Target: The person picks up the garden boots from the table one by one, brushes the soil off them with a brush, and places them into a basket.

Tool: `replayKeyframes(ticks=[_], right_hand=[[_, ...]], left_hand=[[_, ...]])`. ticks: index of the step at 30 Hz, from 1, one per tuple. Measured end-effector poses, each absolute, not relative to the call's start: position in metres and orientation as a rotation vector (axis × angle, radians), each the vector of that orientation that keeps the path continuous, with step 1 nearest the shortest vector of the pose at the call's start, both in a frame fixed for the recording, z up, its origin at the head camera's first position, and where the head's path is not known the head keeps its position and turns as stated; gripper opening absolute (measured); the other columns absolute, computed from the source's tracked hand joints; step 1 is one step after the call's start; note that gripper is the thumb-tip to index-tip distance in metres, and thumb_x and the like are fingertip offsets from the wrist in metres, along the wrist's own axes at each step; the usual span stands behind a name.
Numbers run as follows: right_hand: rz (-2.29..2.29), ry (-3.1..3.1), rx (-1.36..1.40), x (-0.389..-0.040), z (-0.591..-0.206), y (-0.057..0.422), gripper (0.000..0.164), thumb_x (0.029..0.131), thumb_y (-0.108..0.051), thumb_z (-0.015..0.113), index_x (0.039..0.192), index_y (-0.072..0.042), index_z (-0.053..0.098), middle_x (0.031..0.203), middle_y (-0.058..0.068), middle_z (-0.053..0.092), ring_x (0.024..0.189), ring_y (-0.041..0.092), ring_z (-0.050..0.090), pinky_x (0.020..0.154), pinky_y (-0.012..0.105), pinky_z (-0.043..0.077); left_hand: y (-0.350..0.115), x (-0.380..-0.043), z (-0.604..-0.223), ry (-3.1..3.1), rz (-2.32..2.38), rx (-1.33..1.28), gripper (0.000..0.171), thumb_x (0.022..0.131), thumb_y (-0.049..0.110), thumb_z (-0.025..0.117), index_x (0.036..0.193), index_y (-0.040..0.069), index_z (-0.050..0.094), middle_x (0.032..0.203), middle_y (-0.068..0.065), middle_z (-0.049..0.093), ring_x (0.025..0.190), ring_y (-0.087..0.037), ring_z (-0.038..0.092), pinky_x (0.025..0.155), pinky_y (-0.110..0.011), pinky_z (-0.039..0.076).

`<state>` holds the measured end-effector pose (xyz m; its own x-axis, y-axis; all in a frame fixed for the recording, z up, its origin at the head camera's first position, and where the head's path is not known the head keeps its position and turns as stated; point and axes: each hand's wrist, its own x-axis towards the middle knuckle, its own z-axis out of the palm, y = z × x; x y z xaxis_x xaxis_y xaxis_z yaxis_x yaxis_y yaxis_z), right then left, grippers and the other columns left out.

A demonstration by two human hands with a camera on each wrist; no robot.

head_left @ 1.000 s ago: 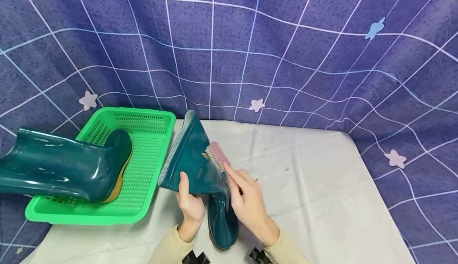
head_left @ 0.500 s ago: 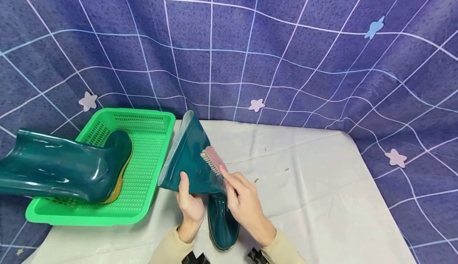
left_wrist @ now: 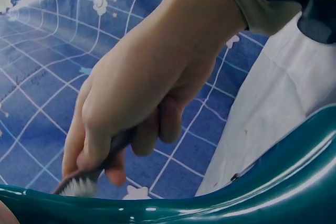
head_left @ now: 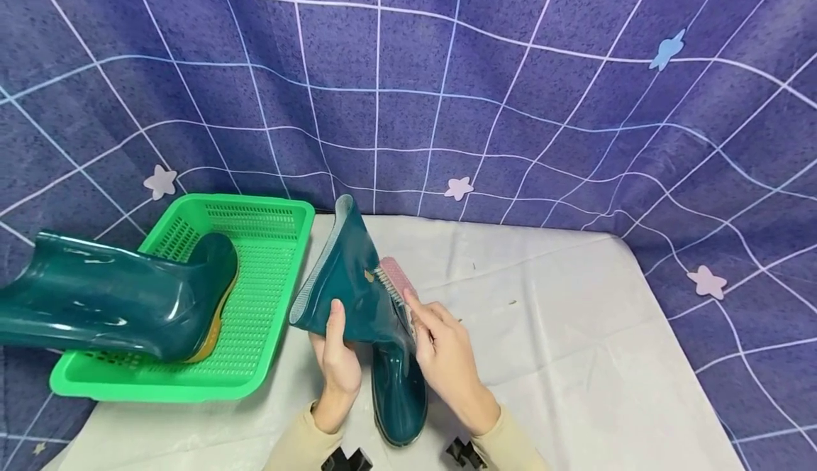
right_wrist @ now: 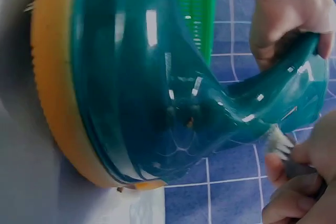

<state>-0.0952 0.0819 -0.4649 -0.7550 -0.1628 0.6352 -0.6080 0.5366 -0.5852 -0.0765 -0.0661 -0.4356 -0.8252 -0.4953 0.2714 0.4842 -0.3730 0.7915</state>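
Note:
A dark green rubber boot [head_left: 357,279] stands on the white-covered table, its shaft leaning to the upper left and its toe toward me. My left hand [head_left: 338,361] grips the shaft from below, thumb on the near side. In my right hand [head_left: 447,357] is a pink scrub brush [head_left: 397,278], held by its handle, with white bristles right at the shaft. A small brownish patch [head_left: 369,276] shows on the shaft beside the bristles. The right wrist view shows the boot's yellow sole [right_wrist: 52,77] and the brush's bristles [right_wrist: 280,142] close to the shaft.
To the left, a green plastic basket [head_left: 262,343] bears a second green boot [head_left: 128,294] lying on its side, its shaft sticking out past the rim. Small brown bits [head_left: 513,302] lie on the white cloth [head_left: 574,357]. A blue gridded curtain [head_left: 408,123] hangs behind.
The brush slid down-left along the shaft, then back up and right, uncovering the brownish patch. The boot's shaft tipped slightly to the right with my left hand still gripping it.

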Motion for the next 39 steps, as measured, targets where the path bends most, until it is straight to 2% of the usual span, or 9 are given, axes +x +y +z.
replayKeyframes(ticks=[4, 7, 12, 17, 22, 26, 33, 36, 39], right_hand=[[1.213, -2.173, 0.694, -0.095, -0.462, 0.082, 0.044, 0.101, 0.007, 0.061, 0.141, -0.009, 0.070, 0.094, 0.005, 0.072, 0.063, 0.005, 0.050, 0.056, 0.012, 0.043], [1.172, -2.200, 0.736, -0.095, -0.463, 0.082, 0.046, 0.101, 0.007, 0.060, 0.142, -0.010, 0.070, 0.095, 0.004, 0.072, 0.062, 0.004, 0.048, 0.056, 0.011, 0.041], [1.100, -2.249, 0.629, -0.096, -0.467, 0.082, 0.046, 0.098, 0.006, 0.063, 0.140, -0.012, 0.072, 0.090, 0.004, 0.072, 0.066, 0.004, 0.050, 0.058, 0.013, 0.041], [1.159, -2.184, 0.698, -0.095, -0.467, 0.080, 0.043, 0.102, 0.005, 0.061, 0.141, -0.009, 0.070, 0.092, 0.004, 0.072, 0.065, 0.006, 0.054, 0.057, 0.013, 0.044], [1.134, -2.282, 0.597, -0.096, -0.469, 0.080, 0.043, 0.102, 0.001, 0.063, 0.142, -0.013, 0.070, 0.090, 0.003, 0.071, 0.069, 0.004, 0.054, 0.062, 0.015, 0.045], [1.188, -2.237, 0.599, -0.098, -0.471, 0.081, 0.044, 0.102, 0.003, 0.063, 0.143, -0.012, 0.069, 0.091, 0.003, 0.071, 0.069, 0.006, 0.053, 0.061, 0.017, 0.045], [1.113, -2.306, 0.607, -0.098, -0.477, 0.083, 0.042, 0.101, 0.001, 0.064, 0.141, -0.012, 0.071, 0.087, 0.001, 0.069, 0.069, 0.003, 0.050, 0.061, 0.014, 0.043], [1.135, -2.243, 0.595, -0.098, -0.479, 0.084, 0.043, 0.100, 0.003, 0.065, 0.140, -0.010, 0.071, 0.090, 0.004, 0.071, 0.069, 0.005, 0.053, 0.060, 0.015, 0.044], [1.159, -2.184, 0.697, -0.099, -0.479, 0.085, 0.044, 0.100, 0.005, 0.064, 0.141, -0.008, 0.069, 0.093, 0.005, 0.072, 0.068, 0.008, 0.055, 0.060, 0.016, 0.046]], left_hand=[[-0.068, -0.076, -0.433, -1.341, -2.173, 0.075, 0.025, 0.110, 0.013, 0.048, 0.128, 0.014, 0.066, 0.119, 0.008, 0.074, 0.114, -0.008, 0.068, 0.104, -0.022, 0.052], [-0.068, -0.077, -0.432, -1.351, -2.174, 0.079, 0.026, 0.110, 0.013, 0.047, 0.131, 0.012, 0.064, 0.121, 0.007, 0.073, 0.116, -0.008, 0.067, 0.105, -0.022, 0.052], [-0.071, -0.077, -0.431, -1.308, -2.169, 0.114, 0.026, 0.109, 0.011, 0.047, 0.128, 0.013, 0.065, 0.120, 0.009, 0.074, 0.116, -0.006, 0.067, 0.106, -0.021, 0.050], [-0.071, -0.078, -0.432, -1.303, -2.200, 0.092, 0.023, 0.110, 0.013, 0.047, 0.125, 0.014, 0.066, 0.117, 0.009, 0.074, 0.112, -0.006, 0.069, 0.103, -0.021, 0.053], [-0.073, -0.079, -0.432, -1.294, -2.192, 0.104, 0.023, 0.110, 0.012, 0.047, 0.122, 0.016, 0.066, 0.114, 0.010, 0.074, 0.109, -0.006, 0.069, 0.100, -0.021, 0.054], [-0.074, -0.079, -0.431, -1.301, -2.183, 0.083, 0.023, 0.110, 0.012, 0.047, 0.119, 0.015, 0.068, 0.111, 0.009, 0.074, 0.106, -0.006, 0.069, 0.099, -0.021, 0.054], [-0.072, -0.078, -0.430, -1.257, -2.203, 0.128, 0.024, 0.109, 0.011, 0.047, 0.126, 0.014, 0.064, 0.117, 0.007, 0.072, 0.111, -0.008, 0.068, 0.102, -0.021, 0.052], [-0.072, -0.078, -0.431, -1.252, -2.206, 0.149, 0.024, 0.109, 0.011, 0.047, 0.126, 0.014, 0.063, 0.116, 0.007, 0.072, 0.111, -0.008, 0.068, 0.102, -0.021, 0.052], [-0.072, -0.078, -0.432, -1.266, -2.205, 0.146, 0.024, 0.109, 0.012, 0.047, 0.126, 0.014, 0.063, 0.117, 0.008, 0.072, 0.112, -0.007, 0.067, 0.102, -0.021, 0.052]])
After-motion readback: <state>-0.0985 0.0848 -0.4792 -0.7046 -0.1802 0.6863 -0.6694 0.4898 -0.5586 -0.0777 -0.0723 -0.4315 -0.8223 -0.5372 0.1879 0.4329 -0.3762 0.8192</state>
